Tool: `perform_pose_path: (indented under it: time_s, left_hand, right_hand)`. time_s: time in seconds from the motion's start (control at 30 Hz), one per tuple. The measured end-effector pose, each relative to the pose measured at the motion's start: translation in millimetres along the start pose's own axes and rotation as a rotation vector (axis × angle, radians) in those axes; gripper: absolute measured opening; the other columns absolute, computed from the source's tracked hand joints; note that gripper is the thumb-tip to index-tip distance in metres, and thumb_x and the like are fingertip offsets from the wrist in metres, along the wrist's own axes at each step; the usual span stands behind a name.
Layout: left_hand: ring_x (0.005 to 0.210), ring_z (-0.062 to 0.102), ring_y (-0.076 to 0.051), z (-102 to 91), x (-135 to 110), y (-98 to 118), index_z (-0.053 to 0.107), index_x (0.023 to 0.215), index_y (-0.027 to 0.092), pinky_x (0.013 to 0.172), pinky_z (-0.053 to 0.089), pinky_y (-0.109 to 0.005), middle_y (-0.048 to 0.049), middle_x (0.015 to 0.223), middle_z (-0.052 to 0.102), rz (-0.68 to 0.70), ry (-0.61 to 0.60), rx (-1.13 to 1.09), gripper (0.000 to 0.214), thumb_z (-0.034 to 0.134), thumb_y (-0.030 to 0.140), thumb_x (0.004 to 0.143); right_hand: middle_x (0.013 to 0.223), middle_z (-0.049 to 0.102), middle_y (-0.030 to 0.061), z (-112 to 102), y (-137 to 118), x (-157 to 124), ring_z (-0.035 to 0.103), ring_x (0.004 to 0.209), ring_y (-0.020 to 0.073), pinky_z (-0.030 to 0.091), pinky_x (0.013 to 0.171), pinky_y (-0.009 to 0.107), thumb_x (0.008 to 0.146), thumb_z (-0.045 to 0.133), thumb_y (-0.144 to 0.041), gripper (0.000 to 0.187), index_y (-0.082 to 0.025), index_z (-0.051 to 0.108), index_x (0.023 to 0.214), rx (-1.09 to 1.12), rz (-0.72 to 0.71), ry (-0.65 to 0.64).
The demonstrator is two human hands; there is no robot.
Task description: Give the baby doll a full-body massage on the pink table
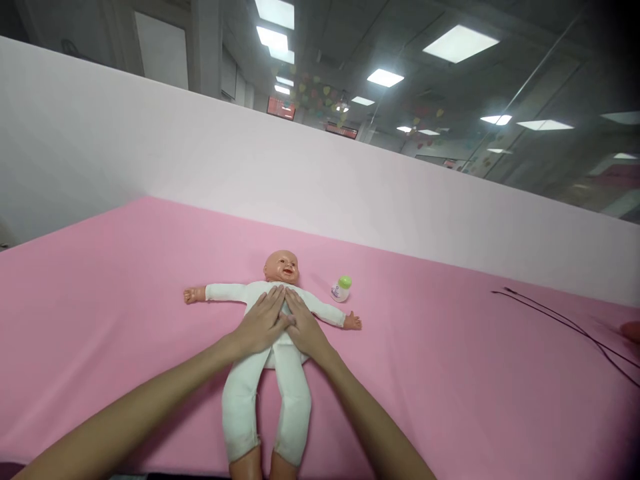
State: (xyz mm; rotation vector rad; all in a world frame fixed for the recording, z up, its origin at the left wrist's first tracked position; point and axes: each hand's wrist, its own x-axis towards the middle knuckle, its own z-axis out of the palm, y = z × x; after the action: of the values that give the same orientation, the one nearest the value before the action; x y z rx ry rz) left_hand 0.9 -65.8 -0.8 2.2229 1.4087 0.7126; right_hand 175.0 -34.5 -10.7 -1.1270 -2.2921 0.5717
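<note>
Left hand (263,323) and right hand (305,327) lie open and flat on the white-suited baby doll's (245,407) chest, not grasping; small green-capped bottle (341,289) stands nearby, cap on.

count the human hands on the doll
2. The left hand and the right hand both lie flat, side by side, on the middle of the baby doll, over its white suit.

Place: you're in a large indoor room, office or training space, can't tell which.
Ceiling: rows of panel lights (460,43) overhead.
Decorations: paper hearts (315,97) hanging past your white partition (200,147).
Right side: a glass wall (530,100).
</note>
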Motion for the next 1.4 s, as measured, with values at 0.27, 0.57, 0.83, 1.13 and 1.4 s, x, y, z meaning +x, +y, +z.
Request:
perform_pose_path:
  time_s: [0.27,0.57,0.83,1.13,1.4]
  left_hand:
    - [0.158,-0.006,-0.031,-17.9,-25.2,-41.4,0.007,0.166,0.013,0.128,0.012,-0.053,-0.0126,0.171,-0.005,-0.169,-0.105,-0.086,0.091,0.026,0.072,0.1]
    - [0.159,0.001,-0.028,-4.3,-20.4,-8.3,0.014,0.166,0.013,0.129,0.007,-0.051,-0.0132,0.172,0.004,-0.046,-0.052,-0.062,0.082,0.024,0.066,0.104]
    - [0.158,-0.009,-0.028,-21.5,-44.6,-50.7,0.0,0.166,0.011,0.129,0.003,-0.05,-0.0103,0.171,-0.009,-0.255,-0.125,-0.18,0.089,0.022,0.07,0.102]
    - [0.158,-0.005,-0.03,-10.1,-54.1,-10.7,0.009,0.167,0.022,0.129,0.012,-0.051,-0.0062,0.171,-0.008,-0.119,-0.083,-0.177,0.08,0.029,0.067,0.103]
    - [0.158,-0.002,-0.033,-16.1,-24.6,-43.1,0.01,0.166,0.012,0.129,0.011,-0.054,-0.013,0.171,-0.001,-0.18,-0.068,-0.109,0.091,0.028,0.072,0.1]
  right_hand:
    - [0.167,0.031,0.0136,3.5,17.4,-33.1,0.026,0.157,0.0283,0.023,0.128,0.055,0.106,0.034,-0.054,0.068,-0.014,0.033,0.161,0.0,0.175,0.152]
    - [0.164,0.038,0.0087,6.1,-12.6,-14.2,0.03,0.155,0.0258,0.024,0.129,0.053,0.106,0.042,-0.044,0.057,-0.021,0.041,0.158,0.005,-0.083,0.018]
    - [0.171,0.02,0.0069,3.0,6.0,-35.5,0.018,0.158,0.027,0.02,0.129,0.054,0.104,0.04,-0.059,0.072,-0.022,0.024,0.164,0.136,0.25,0.108]
    - [0.167,0.032,0.0038,-3.8,-28.1,-31.3,0.028,0.156,0.024,0.022,0.13,0.051,0.107,0.042,-0.045,0.057,-0.026,0.035,0.16,0.03,-0.107,-0.093]
    - [0.164,0.038,0.0149,-7.6,12.2,-12.0,0.032,0.154,0.03,0.024,0.128,0.055,0.103,0.041,-0.057,0.069,-0.014,0.042,0.157,0.018,0.2,0.167]
